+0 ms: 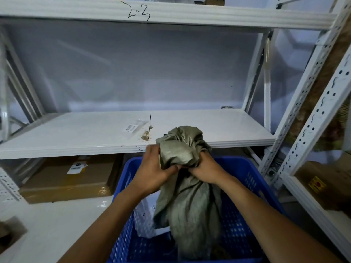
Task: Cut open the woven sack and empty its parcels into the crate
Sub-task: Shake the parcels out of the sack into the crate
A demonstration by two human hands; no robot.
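A grey-green woven sack (187, 202) hangs limp over the blue plastic crate (245, 179), its bunched upper end held up above the crate's far rim. My left hand (153, 171) grips the bunched cloth on its left side. My right hand (206, 170) grips it on the right, the two hands almost touching. Inside the crate, left of the sack, lies a white plastic parcel (145, 219). The sack's lower end drops to the crate floor. No cutting tool is in view.
A white metal rack stands right behind the crate; its middle shelf (95, 133) carries a small label bag and some dirt. A taped cardboard box (70, 179) lies under that shelf at left. A second rack with boxes (322, 185) stands at right.
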